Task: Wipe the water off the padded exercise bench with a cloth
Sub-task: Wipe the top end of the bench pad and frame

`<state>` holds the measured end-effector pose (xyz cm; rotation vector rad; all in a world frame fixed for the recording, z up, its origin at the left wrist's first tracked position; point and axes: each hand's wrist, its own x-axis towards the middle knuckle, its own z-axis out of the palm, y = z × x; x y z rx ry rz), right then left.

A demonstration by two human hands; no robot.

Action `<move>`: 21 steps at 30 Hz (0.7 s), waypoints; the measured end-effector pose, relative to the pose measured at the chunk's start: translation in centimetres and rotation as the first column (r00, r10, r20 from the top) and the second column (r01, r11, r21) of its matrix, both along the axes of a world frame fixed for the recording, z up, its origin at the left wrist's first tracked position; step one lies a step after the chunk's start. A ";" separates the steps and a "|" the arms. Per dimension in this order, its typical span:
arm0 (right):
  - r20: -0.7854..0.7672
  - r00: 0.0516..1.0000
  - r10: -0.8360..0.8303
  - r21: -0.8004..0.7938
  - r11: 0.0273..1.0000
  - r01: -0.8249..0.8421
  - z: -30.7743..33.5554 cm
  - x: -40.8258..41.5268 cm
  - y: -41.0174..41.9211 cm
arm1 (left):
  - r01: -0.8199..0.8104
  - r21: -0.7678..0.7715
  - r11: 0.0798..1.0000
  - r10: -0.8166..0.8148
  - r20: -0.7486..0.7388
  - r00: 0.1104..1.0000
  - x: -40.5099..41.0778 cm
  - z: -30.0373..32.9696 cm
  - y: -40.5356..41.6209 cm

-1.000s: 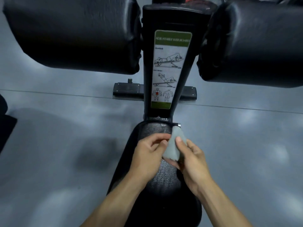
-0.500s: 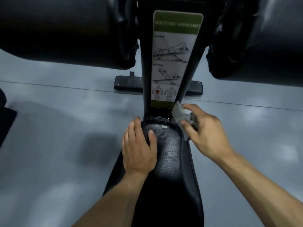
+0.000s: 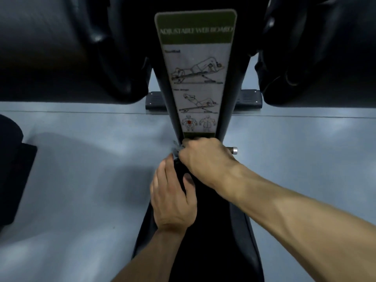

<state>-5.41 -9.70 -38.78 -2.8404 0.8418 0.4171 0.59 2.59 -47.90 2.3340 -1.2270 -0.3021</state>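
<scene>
Since half a second ago the right hand (image 3: 205, 157) has crossed from the right edge of the pad to the middle of its far end, and the head camera has leaned in, so the instruction label (image 3: 195, 74) is now filling more of the view. The left hand (image 3: 173, 196) has hardly shifted.

The right hand is curling into a fist around the cloth (image 3: 176, 148), which is showing only as a small pale grey tuft poking out on the thumb side, right where the padded bench (image 3: 205, 241) meets the upright post carrying the label. The fist is pressing down at that junction, just below the green foot of the label. The left hand is lying nearly flat on the pad's left side, fingers straight and together over the edge, thumb spread onto the top; it is bracing rather than gripping.

As for progress, the wiping appears to be only beginning: the cloth is sitting at the very far tip of the pad, and the long stretch of black upholstery running back toward the person is lying untouched by it at this instant. Whether water is still sitting on that surface I cannot tell; the pad is dark and the picture is blurred, so no droplets or sheen are readable. Judging from the task, the bulk of the pad is probably waiting to be wiped, likely in strokes drawn back from this far end. Grey floor (image 3: 81, 159) is surrounding the bench, and two large black roller pads (image 3: 61, 47) are hanging above.
</scene>
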 end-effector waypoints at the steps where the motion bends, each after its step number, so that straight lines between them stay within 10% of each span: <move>1: -0.047 0.999 -0.023 -0.005 1.000 0.023 -0.1 0.0 0.1 | -0.002 -0.003 1.000 0.002 -0.004 1.000 0.0 0.0 0.0; 8: -0.348 0.836 -0.424 0.118 0.865 0.488 -0.6 -10.6 -0.9 | 0.016 -0.012 1.000 -0.016 0.002 1.000 0.0 0.1 0.0; 15: 0.249 0.929 -0.272 0.090 0.962 0.258 -1.8 -8.2 0.6 | -0.002 -0.009 1.000 0.002 0.008 1.000 0.0 -0.4 0.0; 21: 0.254 0.876 -0.410 0.307 0.893 0.329 -3.4 -5.7 0.1 | -0.002 0.001 1.000 0.002 0.013 1.000 -0.1 -0.5 0.1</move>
